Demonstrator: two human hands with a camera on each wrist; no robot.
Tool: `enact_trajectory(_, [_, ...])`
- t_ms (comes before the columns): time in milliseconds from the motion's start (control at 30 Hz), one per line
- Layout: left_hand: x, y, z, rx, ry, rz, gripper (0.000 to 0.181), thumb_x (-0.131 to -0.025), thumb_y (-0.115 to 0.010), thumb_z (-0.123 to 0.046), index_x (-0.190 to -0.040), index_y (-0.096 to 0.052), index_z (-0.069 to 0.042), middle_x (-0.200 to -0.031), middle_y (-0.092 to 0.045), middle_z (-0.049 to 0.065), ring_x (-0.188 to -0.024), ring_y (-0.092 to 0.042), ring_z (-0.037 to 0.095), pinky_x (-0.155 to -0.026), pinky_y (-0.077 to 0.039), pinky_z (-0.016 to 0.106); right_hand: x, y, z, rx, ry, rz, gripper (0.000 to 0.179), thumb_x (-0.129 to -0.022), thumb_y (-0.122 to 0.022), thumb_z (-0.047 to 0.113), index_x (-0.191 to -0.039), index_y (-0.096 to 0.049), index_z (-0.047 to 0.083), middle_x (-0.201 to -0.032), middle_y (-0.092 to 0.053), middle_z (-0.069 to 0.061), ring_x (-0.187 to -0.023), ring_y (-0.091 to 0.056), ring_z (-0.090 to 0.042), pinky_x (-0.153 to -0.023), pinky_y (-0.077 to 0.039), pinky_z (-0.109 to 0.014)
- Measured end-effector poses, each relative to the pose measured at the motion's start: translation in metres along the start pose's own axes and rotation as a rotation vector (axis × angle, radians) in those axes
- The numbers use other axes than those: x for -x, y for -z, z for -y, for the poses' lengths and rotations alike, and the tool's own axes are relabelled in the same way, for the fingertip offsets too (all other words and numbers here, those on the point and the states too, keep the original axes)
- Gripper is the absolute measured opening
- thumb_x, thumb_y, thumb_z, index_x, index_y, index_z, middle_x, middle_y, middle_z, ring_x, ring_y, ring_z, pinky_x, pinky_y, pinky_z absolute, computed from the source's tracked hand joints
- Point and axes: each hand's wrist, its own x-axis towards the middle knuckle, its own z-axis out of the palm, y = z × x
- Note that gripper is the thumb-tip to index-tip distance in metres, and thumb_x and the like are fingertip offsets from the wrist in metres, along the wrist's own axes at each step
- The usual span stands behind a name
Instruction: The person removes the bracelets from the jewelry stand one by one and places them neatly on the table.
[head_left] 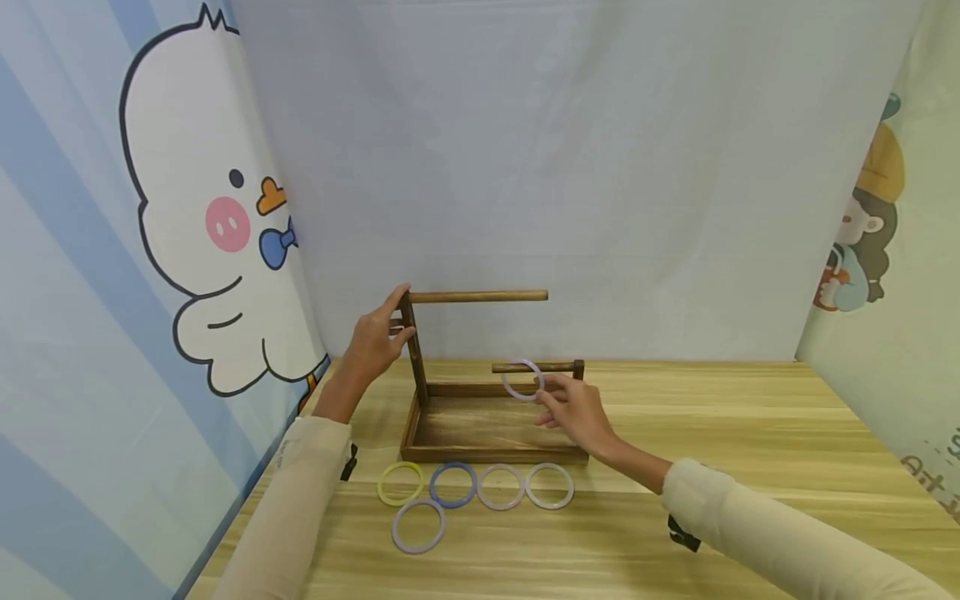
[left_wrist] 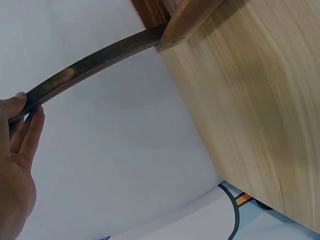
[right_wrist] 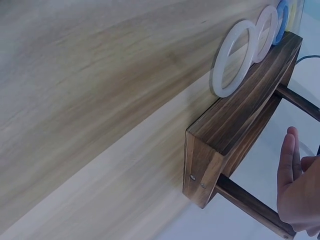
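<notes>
My left hand (head_left: 373, 340) grips the tall post (head_left: 417, 358) of a dark wooden bracelet stand near its top. In the left wrist view the thumb and fingers lie on opposite sides of that post. A long upper bar (head_left: 480, 297) runs right from the post's top. At the stand's right side, my right hand (head_left: 581, 412) pinches a lavender bangle (head_left: 510, 392) by its right edge. The bangle is upright and overlaps the short lower bar (head_left: 558, 367). In the right wrist view the bangle is out of sight, and the hand (right_wrist: 302, 190) shows beside the stand.
Before the stand's tray (head_left: 495, 456) lie a yellow bangle (head_left: 378, 487), a blue bangle (head_left: 453, 505), a pale pink bangle (head_left: 501, 507) and a white bangle (head_left: 550, 507). Another lavender bangle (head_left: 418, 551) lies nearer on the wooden table (head_left: 712, 433). A grey curtain (head_left: 600, 167) hangs behind.
</notes>
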Motion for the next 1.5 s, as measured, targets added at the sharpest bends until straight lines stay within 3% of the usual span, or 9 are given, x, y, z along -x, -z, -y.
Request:
enact_trajectory(233, [0.001,0.001,0.001,0.008,-0.006,-0.003,0.079,-0.093,-0.074,0.005,-0.161,-0.035,-0.004,-0.135,-0.062,0.030,-0.104,-0.073,0.041,-0.087,-0.066,0.044,-0.002,-0.008,0.005,-0.001,0.009,0.013,0.030,-0.103,-0.063,-0.001,-0.131,-0.063,-0.010,-0.104,-0.073,-0.031,-0.072,-0.075,-0.043,-0.064,-0.066,-0.049])
enact_trajectory(500, [0.001,0.001,-0.001,0.008,-0.007,-0.004,0.078,-0.094,-0.074,0.005,-0.161,-0.034,-0.004,-0.135,-0.062,0.029,-0.104,-0.073,0.041,-0.087,-0.065,0.044,-0.006,-0.013,0.008,0.003,0.027,0.027,0.030,-0.104,-0.062,0.001,-0.132,-0.062,-0.010,-0.104,-0.075,-0.029,-0.072,-0.075,-0.043,-0.059,-0.066,-0.030])
enact_trajectory(767, [0.000,0.001,-0.001,0.004,-0.004,0.002,0.079,-0.094,-0.074,0.005,-0.161,-0.034,-0.004,-0.135,-0.061,0.029,-0.105,-0.073,0.041,-0.088,-0.065,0.044,-0.009,-0.017,0.011,0.016,0.014,0.037,0.029,-0.105,-0.061,0.002,-0.132,-0.063,-0.008,-0.102,-0.075,-0.027,-0.069,-0.076,-0.037,-0.060,-0.066,-0.032])
enact_trajectory(933, [0.000,0.000,-0.001,0.005,0.000,0.008,0.079,-0.094,-0.074,0.005,-0.161,-0.034,-0.004,-0.135,-0.061,0.029,-0.105,-0.073,0.041,-0.088,-0.065,0.043,-0.009,-0.019,0.012,0.008,-0.004,0.045,0.030,-0.105,-0.061,0.003,-0.134,-0.062,-0.008,-0.102,-0.076,-0.025,-0.071,-0.076,-0.040,-0.060,-0.067,-0.033])
enact_trajectory(1200, [-0.002,0.000,-0.001,-0.004,-0.001,0.006,0.079,-0.094,-0.074,0.004,-0.161,-0.034,-0.004,-0.135,-0.062,0.029,-0.105,-0.073,0.040,-0.088,-0.065,0.043,-0.006,-0.018,0.012,-0.001,0.000,0.080,0.034,-0.105,-0.059,0.000,-0.137,-0.059,-0.011,-0.103,-0.075,-0.029,-0.072,-0.075,-0.043,-0.065,-0.067,-0.047])
enact_trajectory(1500, [-0.001,0.000,-0.001,0.002,-0.012,0.000,0.077,-0.094,-0.074,0.006,-0.160,-0.035,-0.001,-0.134,-0.062,0.030,-0.104,-0.073,0.041,-0.087,-0.065,0.044,0.003,-0.020,0.010,0.024,0.048,0.152,0.034,-0.106,-0.057,0.002,-0.136,-0.057,-0.015,-0.102,-0.075,-0.026,-0.068,-0.077,-0.029,-0.063,-0.067,-0.038])
